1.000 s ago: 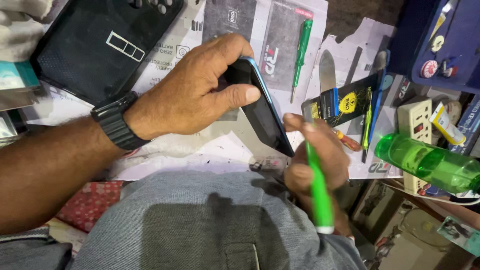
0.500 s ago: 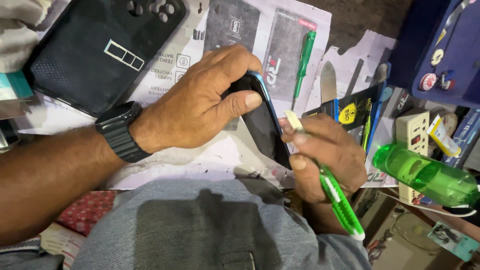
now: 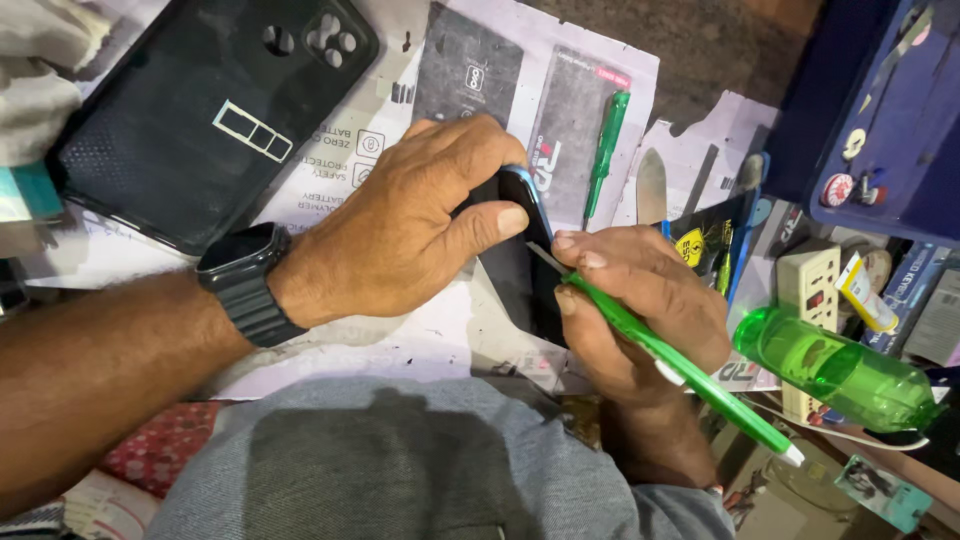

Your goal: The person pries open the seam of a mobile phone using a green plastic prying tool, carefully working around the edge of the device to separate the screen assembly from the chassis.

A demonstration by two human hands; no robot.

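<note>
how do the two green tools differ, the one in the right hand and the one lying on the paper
The green-handled tool in the right hand is held slanted, its thin tip against the edge of the phone. The green screwdriver lies loose on the paper sheets, untouched. The held one looks brighter and longer; the lying one looks darker and shorter. Both are slim with green handles.

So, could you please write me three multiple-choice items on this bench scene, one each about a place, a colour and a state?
1. Where does the black phone case lie?
A. upper left
B. lower right
C. under the bottle

2. What colour is the tool in the right hand?
A. red
B. green
C. yellow

3. How is the phone held?
A. lying free
B. gripped by the left hand
C. inside the case

A: it lies beyond the left wrist. B: its handle is bright green. B: fingers and thumb wrap it.
</note>
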